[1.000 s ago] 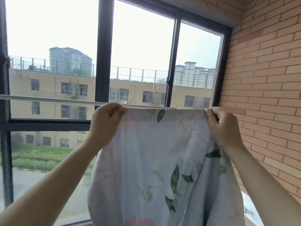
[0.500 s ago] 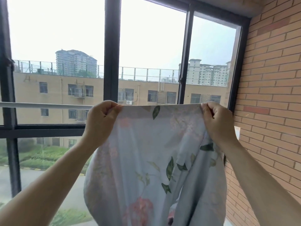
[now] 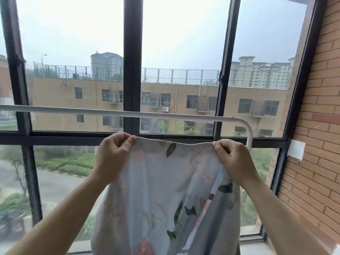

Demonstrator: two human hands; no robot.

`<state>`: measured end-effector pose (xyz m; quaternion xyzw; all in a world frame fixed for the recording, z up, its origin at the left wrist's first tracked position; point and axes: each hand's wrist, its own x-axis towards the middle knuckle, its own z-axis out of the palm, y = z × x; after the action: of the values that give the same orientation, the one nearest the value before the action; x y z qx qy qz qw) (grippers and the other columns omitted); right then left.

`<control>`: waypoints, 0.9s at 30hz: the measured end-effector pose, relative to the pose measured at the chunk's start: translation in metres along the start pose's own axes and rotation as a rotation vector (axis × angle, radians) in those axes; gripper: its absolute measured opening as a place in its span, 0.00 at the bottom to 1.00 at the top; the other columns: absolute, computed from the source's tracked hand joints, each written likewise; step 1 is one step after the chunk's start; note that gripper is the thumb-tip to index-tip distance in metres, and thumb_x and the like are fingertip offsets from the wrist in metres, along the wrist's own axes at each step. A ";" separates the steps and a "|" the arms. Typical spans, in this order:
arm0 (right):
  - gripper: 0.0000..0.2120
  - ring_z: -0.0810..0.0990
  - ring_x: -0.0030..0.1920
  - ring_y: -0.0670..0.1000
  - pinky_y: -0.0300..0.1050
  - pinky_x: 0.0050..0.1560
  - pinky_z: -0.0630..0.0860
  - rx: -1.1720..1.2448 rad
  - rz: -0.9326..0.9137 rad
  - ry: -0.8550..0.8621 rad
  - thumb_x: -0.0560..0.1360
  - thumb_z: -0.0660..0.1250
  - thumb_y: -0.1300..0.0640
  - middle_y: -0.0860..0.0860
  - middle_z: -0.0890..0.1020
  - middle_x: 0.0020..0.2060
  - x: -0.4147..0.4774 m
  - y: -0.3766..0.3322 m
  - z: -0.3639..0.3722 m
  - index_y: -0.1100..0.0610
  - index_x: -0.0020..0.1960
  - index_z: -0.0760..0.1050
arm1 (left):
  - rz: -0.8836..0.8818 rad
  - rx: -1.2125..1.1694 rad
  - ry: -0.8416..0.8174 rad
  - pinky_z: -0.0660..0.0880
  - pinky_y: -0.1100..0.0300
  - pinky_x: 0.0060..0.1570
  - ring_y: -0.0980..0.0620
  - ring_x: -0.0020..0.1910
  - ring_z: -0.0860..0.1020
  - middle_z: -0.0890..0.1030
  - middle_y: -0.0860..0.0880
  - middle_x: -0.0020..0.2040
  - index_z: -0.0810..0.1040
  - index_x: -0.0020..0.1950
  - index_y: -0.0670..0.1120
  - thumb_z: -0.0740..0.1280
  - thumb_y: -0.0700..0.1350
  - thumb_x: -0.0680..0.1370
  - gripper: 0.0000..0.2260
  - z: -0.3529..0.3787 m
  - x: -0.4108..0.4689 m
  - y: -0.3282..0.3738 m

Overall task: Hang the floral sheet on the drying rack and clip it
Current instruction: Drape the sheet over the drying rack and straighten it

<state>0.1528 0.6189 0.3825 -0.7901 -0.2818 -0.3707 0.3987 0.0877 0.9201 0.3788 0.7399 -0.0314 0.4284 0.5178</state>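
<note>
The floral sheet (image 3: pixel 165 190), pale with green leaves and pink flowers, hangs down from my two hands in front of me. My left hand (image 3: pixel 115 155) pinches its top edge at the left, and my right hand (image 3: pixel 231 157) pinches the top edge at the right. The white bar of the drying rack (image 3: pixel 110 112) runs across the window above and beyond the sheet's top edge, bending down at its right end. The sheet does not touch the bar. No clip is in view.
A black-framed window (image 3: pixel 132 70) fills the space behind the rack. A brick wall (image 3: pixel 316 126) stands close on the right, with a white plate (image 3: pixel 296 150) fixed to it. A white sill runs along the bottom right.
The sheet's top edge has gone from level with the rack bar to well below it, and the whole bar with its bent right end now shows above my hands.
</note>
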 end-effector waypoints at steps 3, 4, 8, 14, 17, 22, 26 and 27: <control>0.18 0.66 0.24 0.45 0.35 0.27 0.61 0.047 0.084 -0.065 0.79 0.64 0.56 0.45 0.67 0.21 -0.021 0.040 0.023 0.59 0.31 0.72 | -0.097 0.006 -0.010 0.67 0.55 0.33 0.50 0.30 0.69 0.76 0.45 0.31 0.81 0.38 0.45 0.68 0.48 0.76 0.09 0.021 -0.015 -0.034; 0.16 0.70 0.25 0.44 0.33 0.27 0.62 0.057 0.123 -0.074 0.79 0.65 0.56 0.43 0.69 0.22 -0.028 0.049 0.031 0.58 0.33 0.74 | -0.130 0.007 -0.015 0.68 0.55 0.33 0.50 0.30 0.70 0.76 0.44 0.31 0.81 0.39 0.45 0.68 0.49 0.76 0.10 0.025 -0.020 -0.045; 0.05 0.81 0.38 0.39 0.30 0.36 0.74 0.149 0.272 -0.018 0.78 0.66 0.54 0.43 0.84 0.37 -0.052 0.069 0.057 0.51 0.51 0.80 | -0.217 0.028 -0.017 0.72 0.55 0.36 0.50 0.33 0.75 0.80 0.47 0.35 0.81 0.41 0.47 0.68 0.45 0.78 0.06 0.038 -0.038 -0.077; 0.05 0.83 0.40 0.44 0.36 0.41 0.77 0.238 0.331 -0.064 0.78 0.65 0.58 0.47 0.84 0.35 -0.079 0.073 0.086 0.52 0.52 0.79 | -0.290 0.049 -0.135 0.66 0.67 0.27 0.61 0.24 0.69 0.77 0.52 0.32 0.82 0.46 0.48 0.66 0.40 0.78 0.05 0.059 -0.065 -0.111; 0.06 0.82 0.37 0.50 0.44 0.40 0.76 0.294 0.348 -0.090 0.79 0.64 0.56 0.48 0.83 0.33 -0.091 0.069 0.096 0.52 0.52 0.79 | -0.297 0.033 -0.178 0.64 0.74 0.26 0.64 0.24 0.70 0.77 0.55 0.30 0.83 0.45 0.46 0.67 0.40 0.78 0.05 0.067 -0.073 -0.119; 0.11 0.65 0.23 0.46 0.37 0.27 0.63 0.384 0.334 -0.123 0.80 0.60 0.51 0.50 0.80 0.32 -0.092 0.056 0.109 0.53 0.55 0.79 | -0.355 -0.024 -0.290 0.73 0.69 0.43 0.60 0.40 0.81 0.85 0.53 0.39 0.84 0.42 0.51 0.71 0.44 0.75 0.03 0.074 -0.072 -0.126; 0.12 0.70 0.26 0.42 0.30 0.31 0.65 0.474 0.266 -0.135 0.82 0.57 0.57 0.54 0.77 0.31 -0.068 0.034 0.108 0.59 0.56 0.78 | -0.380 -0.193 -0.545 0.74 0.71 0.49 0.59 0.49 0.82 0.86 0.53 0.46 0.85 0.49 0.45 0.72 0.43 0.74 0.05 0.090 -0.069 -0.113; 0.12 0.71 0.27 0.41 0.29 0.32 0.66 0.474 0.244 -0.137 0.82 0.57 0.58 0.55 0.77 0.31 -0.060 0.029 0.108 0.60 0.56 0.77 | -0.401 -0.242 -0.604 0.75 0.70 0.49 0.58 0.50 0.82 0.86 0.52 0.47 0.84 0.50 0.44 0.72 0.42 0.74 0.07 0.095 -0.071 -0.110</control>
<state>0.1792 0.6850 0.2778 -0.7259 -0.2898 -0.1895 0.5943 0.1542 0.8675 0.2412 0.7578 -0.0873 0.0745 0.6423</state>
